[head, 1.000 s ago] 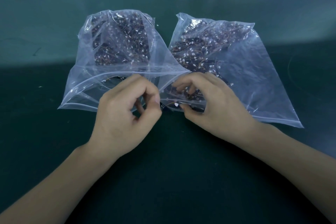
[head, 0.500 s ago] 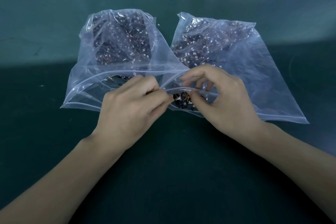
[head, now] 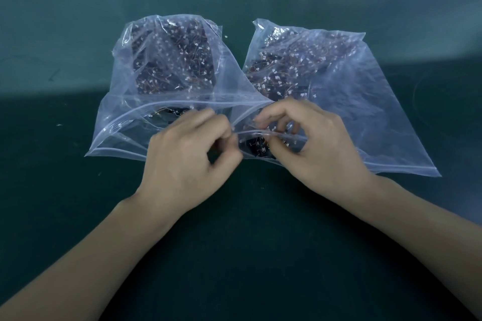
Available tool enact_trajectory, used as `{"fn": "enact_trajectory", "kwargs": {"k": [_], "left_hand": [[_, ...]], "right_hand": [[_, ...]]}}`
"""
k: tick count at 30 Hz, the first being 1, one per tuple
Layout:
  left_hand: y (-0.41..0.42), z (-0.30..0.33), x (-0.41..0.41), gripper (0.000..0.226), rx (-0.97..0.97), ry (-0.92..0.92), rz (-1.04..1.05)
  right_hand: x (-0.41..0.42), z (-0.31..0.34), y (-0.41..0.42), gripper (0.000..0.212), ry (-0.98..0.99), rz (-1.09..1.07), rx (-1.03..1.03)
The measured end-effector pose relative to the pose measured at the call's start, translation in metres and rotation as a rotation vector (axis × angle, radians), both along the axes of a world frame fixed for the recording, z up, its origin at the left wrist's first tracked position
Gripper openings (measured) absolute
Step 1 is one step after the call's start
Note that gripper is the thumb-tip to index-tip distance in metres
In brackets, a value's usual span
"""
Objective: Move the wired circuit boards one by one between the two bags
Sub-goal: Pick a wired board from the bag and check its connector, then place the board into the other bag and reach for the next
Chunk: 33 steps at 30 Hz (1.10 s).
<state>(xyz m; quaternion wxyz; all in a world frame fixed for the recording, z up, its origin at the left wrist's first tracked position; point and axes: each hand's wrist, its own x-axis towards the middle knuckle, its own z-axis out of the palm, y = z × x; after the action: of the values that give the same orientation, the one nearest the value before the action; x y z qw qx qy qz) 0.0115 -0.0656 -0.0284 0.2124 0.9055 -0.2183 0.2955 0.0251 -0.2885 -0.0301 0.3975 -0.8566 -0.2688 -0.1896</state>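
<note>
As R hand (head: 313,146) reaches curled into the right zip bag (head: 365,101) and L hand (head: 187,156) pinches its rim, grip each light, snag-prone wired circuit board (head: 257,147) by board edges, not wires.

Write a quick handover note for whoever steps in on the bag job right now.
Left hand: fingers curled at the mouth of the right clear plastic zip bag, apparently pinching its rim; blurred.
Right hand: fingers inside that mouth, on a dark wired circuit board.
Left clear plastic zip bag lies open alongside on the green table.
Both bags hold many boards. No board is in transit.
Left: lift this board out, then go on one by one.
</note>
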Motion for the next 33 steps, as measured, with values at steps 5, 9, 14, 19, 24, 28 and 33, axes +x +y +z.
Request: {"fn": "enact_trajectory", "kwargs": {"k": [5,9,14,19,24,28,33], "left_hand": [[0.018,0.000,0.013,0.032,0.192,0.069,0.161],[0.030,0.002,0.021,0.040,0.302,0.212,0.316],[0.040,-0.009,0.028,0.058,0.344,0.494,0.387],[0.039,-0.006,0.030,0.051,0.314,0.438,0.367],[0.038,-0.003,0.025,0.022,0.254,0.158,0.278],[0.039,-0.001,0.020,0.016,0.223,0.083,0.238],[0.038,-0.004,0.014,0.020,0.111,0.052,0.137]], "right_hand": [[0.000,-0.001,0.000,0.038,0.012,0.005,0.017],[0.000,-0.002,0.000,0.036,0.021,0.007,0.021],[-0.001,-0.002,-0.001,0.034,0.028,0.013,0.024],[0.000,-0.003,0.000,0.032,0.032,0.013,0.011],[0.000,-0.004,-0.001,0.033,0.040,0.012,0.003],[0.001,-0.004,-0.001,0.034,0.043,0.011,-0.011],[0.000,-0.004,0.000,0.037,0.049,0.009,-0.052]]}}
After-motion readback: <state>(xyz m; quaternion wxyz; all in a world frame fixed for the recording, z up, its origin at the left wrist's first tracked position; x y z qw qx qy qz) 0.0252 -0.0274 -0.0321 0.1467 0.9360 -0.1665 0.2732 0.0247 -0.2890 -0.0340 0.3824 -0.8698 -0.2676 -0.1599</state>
